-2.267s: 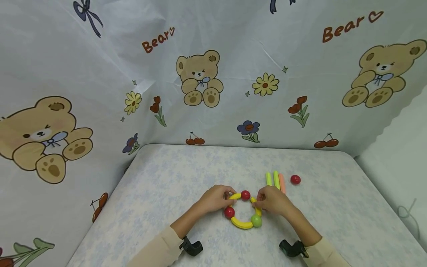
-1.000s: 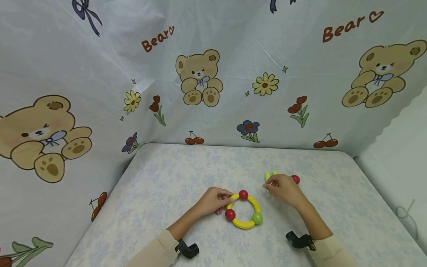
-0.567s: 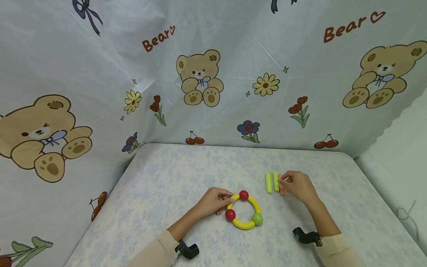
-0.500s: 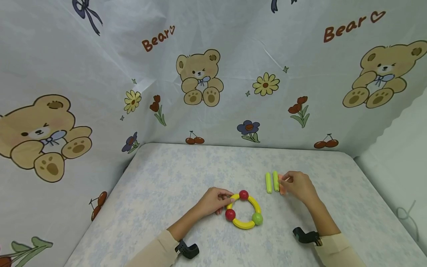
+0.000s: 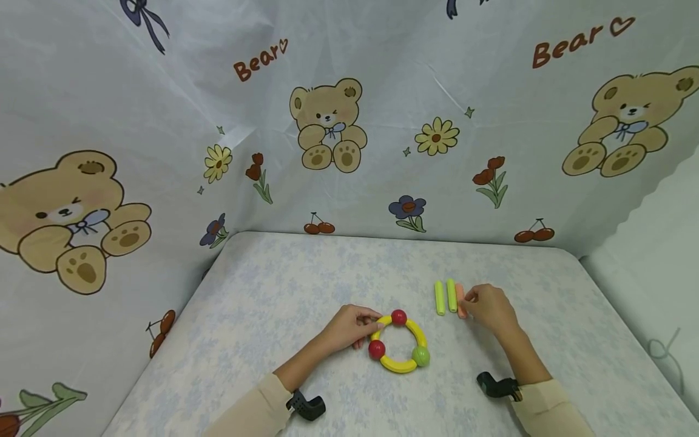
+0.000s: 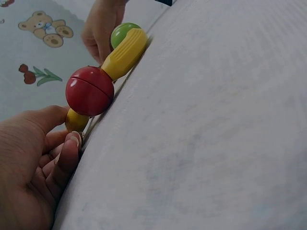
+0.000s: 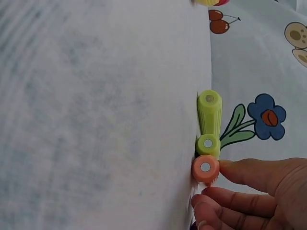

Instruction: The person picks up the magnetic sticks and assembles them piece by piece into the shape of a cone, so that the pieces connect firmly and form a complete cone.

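A closed ring of curved yellow toy pieces (image 5: 398, 367) joined by two red balls (image 5: 377, 349) and a green ball (image 5: 421, 356) lies on the table. My left hand (image 5: 349, 328) pinches the ring's left yellow piece (image 6: 76, 120) between thumb and fingers, beside a red ball (image 6: 89, 91). At the back right, my right hand (image 5: 490, 308) has its thumb and fingertips on an orange rod (image 5: 461, 301). In the right wrist view, the thumb meets one side of the orange rod (image 7: 206, 168) and the index finger the other; a metal disc shows in its end.
Two lime-green rods (image 5: 440, 298) lie side by side just left of the orange one. The pale patterned table (image 5: 306, 267) ends at a hanging cloth (image 5: 377, 109) printed with bears. A thin cord (image 5: 667, 349) hangs at the far right.
My right hand has left the ring's right side and moved back and right to the orange rod. The gap near the top red ball has closed. The loose red ball is now hidden from the head view.
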`<state>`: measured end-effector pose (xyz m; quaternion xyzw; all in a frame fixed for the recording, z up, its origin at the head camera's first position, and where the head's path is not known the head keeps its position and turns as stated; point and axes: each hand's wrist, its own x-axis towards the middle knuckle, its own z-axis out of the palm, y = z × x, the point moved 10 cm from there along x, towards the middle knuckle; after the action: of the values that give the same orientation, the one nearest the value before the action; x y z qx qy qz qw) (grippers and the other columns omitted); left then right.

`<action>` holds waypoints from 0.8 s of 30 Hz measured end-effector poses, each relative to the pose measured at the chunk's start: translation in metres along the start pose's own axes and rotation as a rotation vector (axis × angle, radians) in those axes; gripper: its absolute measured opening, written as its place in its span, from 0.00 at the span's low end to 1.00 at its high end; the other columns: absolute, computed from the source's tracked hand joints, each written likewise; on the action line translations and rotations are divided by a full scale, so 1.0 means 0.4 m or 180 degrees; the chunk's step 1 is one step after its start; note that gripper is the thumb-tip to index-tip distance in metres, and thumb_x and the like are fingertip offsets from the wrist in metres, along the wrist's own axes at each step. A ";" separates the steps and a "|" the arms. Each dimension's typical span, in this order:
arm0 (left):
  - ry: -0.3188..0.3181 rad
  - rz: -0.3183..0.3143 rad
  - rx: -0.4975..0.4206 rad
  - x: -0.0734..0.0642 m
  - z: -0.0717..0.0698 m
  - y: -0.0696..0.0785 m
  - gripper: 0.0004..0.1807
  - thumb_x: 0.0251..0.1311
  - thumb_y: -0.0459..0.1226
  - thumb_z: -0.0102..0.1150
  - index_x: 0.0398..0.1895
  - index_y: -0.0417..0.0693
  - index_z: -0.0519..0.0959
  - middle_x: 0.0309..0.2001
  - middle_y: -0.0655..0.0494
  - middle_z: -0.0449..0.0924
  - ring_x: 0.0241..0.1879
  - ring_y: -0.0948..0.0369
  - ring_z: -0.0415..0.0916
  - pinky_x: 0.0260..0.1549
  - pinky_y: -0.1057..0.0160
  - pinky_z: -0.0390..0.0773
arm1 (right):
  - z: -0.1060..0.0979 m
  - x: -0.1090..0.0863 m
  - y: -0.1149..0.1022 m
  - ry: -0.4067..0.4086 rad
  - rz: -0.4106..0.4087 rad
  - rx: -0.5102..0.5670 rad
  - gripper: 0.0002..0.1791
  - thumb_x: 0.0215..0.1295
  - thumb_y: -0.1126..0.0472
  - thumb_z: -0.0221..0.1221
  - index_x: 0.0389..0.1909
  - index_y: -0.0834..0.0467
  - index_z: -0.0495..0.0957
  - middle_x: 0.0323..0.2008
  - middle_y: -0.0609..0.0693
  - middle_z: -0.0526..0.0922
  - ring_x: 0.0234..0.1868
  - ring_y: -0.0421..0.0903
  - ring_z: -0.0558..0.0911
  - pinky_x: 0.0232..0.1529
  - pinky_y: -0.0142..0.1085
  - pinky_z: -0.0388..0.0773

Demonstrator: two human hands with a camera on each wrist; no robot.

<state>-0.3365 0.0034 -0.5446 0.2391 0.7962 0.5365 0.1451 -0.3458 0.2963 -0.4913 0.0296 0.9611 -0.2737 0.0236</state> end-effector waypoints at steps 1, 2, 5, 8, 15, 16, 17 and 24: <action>0.0001 -0.0004 0.0000 0.000 0.000 0.000 0.14 0.69 0.44 0.64 0.52 0.48 0.86 0.28 0.60 0.82 0.10 0.63 0.71 0.11 0.63 0.74 | 0.003 0.001 0.001 -0.0030 0.0020 0.0004 0.14 0.66 0.60 0.65 0.40 0.70 0.84 0.25 0.53 0.82 0.22 0.45 0.77 0.22 0.38 0.73; 0.0002 -0.0007 0.0000 0.000 -0.001 -0.001 0.14 0.69 0.44 0.64 0.52 0.48 0.86 0.28 0.60 0.82 0.10 0.63 0.71 0.11 0.63 0.74 | 0.007 0.001 0.002 -0.0059 0.0045 0.0014 0.13 0.66 0.61 0.64 0.39 0.70 0.84 0.23 0.52 0.82 0.22 0.45 0.77 0.22 0.38 0.73; 0.0003 -0.0011 -0.0007 0.000 -0.001 -0.002 0.14 0.68 0.43 0.65 0.52 0.48 0.86 0.28 0.60 0.82 0.10 0.63 0.71 0.11 0.64 0.74 | 0.015 0.002 0.005 -0.0150 0.0121 0.0025 0.13 0.66 0.61 0.63 0.40 0.70 0.83 0.21 0.51 0.81 0.21 0.45 0.77 0.21 0.37 0.73; 0.0005 -0.0012 -0.0020 -0.001 -0.001 -0.002 0.14 0.68 0.43 0.65 0.52 0.48 0.87 0.28 0.60 0.82 0.10 0.63 0.70 0.11 0.64 0.74 | 0.020 0.002 0.009 -0.0216 0.0202 0.0050 0.13 0.67 0.62 0.62 0.41 0.71 0.82 0.21 0.51 0.80 0.20 0.45 0.77 0.21 0.36 0.74; 0.0016 -0.0020 -0.0028 -0.003 0.003 -0.004 0.14 0.68 0.44 0.65 0.51 0.49 0.87 0.28 0.61 0.82 0.10 0.63 0.71 0.11 0.63 0.75 | 0.024 0.002 0.019 -0.0288 0.0313 0.0035 0.12 0.65 0.61 0.65 0.40 0.69 0.81 0.22 0.52 0.80 0.22 0.45 0.77 0.21 0.36 0.74; 0.0015 -0.0024 -0.0024 -0.004 0.003 -0.004 0.14 0.68 0.44 0.65 0.52 0.49 0.87 0.28 0.61 0.82 0.10 0.63 0.71 0.11 0.62 0.75 | 0.024 0.001 0.021 -0.0294 0.0331 0.0033 0.12 0.65 0.61 0.65 0.40 0.68 0.81 0.23 0.52 0.80 0.22 0.45 0.77 0.22 0.36 0.74; 0.0013 -0.0031 -0.0018 -0.004 0.004 -0.005 0.14 0.68 0.44 0.65 0.52 0.49 0.87 0.28 0.61 0.82 0.10 0.63 0.71 0.11 0.62 0.75 | 0.024 0.001 0.021 -0.0298 0.0331 0.0035 0.12 0.65 0.61 0.65 0.40 0.68 0.81 0.23 0.53 0.80 0.23 0.46 0.77 0.22 0.37 0.75; 0.0021 -0.0029 0.0000 -0.004 -0.001 -0.001 0.13 0.68 0.44 0.65 0.51 0.50 0.87 0.28 0.59 0.82 0.11 0.62 0.71 0.11 0.64 0.74 | 0.019 0.004 0.019 -0.0284 0.0264 0.0117 0.14 0.65 0.61 0.66 0.41 0.70 0.81 0.29 0.54 0.81 0.26 0.47 0.77 0.24 0.38 0.75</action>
<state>-0.3353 0.0021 -0.5450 0.2336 0.7978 0.5366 0.1449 -0.3465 0.2988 -0.5017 0.0576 0.9518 -0.2911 0.0772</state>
